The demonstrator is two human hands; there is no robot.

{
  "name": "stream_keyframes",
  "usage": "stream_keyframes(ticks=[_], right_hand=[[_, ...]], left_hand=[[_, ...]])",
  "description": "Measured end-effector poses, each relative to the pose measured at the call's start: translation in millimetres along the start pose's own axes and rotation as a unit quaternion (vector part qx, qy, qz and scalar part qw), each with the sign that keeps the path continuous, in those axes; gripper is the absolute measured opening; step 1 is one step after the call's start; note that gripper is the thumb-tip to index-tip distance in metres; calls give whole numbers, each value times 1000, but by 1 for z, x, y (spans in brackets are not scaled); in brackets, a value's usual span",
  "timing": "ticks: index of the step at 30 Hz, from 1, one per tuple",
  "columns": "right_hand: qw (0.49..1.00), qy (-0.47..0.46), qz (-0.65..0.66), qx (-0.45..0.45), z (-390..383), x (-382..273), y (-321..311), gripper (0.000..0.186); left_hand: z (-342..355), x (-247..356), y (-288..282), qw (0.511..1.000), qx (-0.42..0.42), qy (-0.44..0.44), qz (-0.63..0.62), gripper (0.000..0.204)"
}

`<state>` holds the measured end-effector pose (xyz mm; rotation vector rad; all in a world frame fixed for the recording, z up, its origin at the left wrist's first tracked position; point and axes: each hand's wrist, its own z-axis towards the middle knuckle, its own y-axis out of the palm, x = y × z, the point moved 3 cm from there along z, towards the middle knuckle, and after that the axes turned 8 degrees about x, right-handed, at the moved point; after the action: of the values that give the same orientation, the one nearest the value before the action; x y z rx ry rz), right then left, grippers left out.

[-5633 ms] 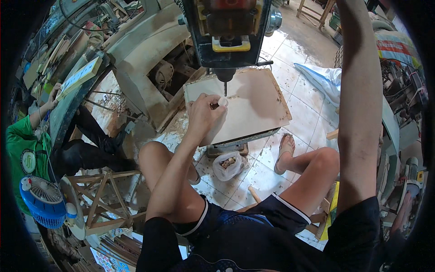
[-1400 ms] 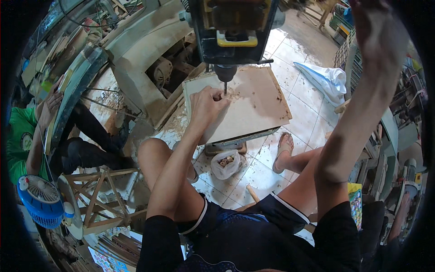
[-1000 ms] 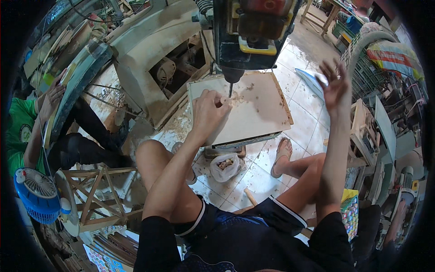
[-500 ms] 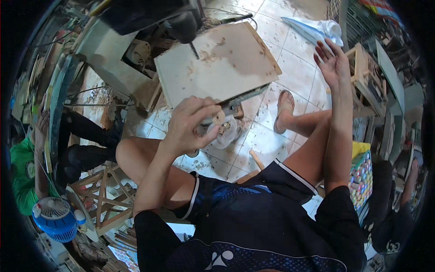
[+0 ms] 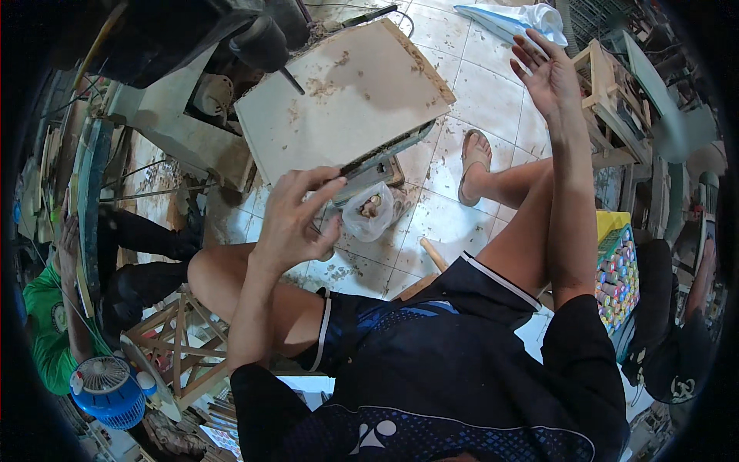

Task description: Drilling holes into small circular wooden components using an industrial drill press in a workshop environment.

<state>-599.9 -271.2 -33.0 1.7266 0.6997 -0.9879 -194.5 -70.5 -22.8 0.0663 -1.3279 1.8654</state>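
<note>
My left hand [image 5: 296, 219] hangs over the near edge of the pale board [image 5: 342, 115], just left of a clear plastic bag [image 5: 366, 219] holding several small tan pieces on the floor. Its fingers are apart, with nothing visible between them. My right hand [image 5: 553, 81] is raised right of the board, palm up, fingers loosely spread and empty. The drill chuck [image 5: 255, 48] with its bit points down over the board, which is strewn with shavings.
A co-worker in green [image 5: 48, 316] sits at left beside a blue fan [image 5: 108, 393] and a wooden stool [image 5: 181, 346]. A white sack [image 5: 508, 19] and wooden frames [image 5: 608, 100] are at the right. Another person's dark-clothed leg [image 5: 650, 300] shows at far right.
The view has tipped downward. My left hand has come back from under the drill, and the small round piece it held no longer shows between its fingers. My right hand has lowered and opened.
</note>
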Motion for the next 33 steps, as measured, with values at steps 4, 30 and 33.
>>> stream_keyframes(ticks=[4,30,33], right_hand=[[1000,-3,-7,-17,3,5,-1,39],[518,-13,-809,278,-227,-104,-383,27],[565,145,-783,216,-239,-81,-412,28]], left_hand=[[-5,-18,-13,995,94,-9,21,22],[-54,-105,-45,974,160,-158,33,36],[-45,-97,-42,979,157,-119,53,33]])
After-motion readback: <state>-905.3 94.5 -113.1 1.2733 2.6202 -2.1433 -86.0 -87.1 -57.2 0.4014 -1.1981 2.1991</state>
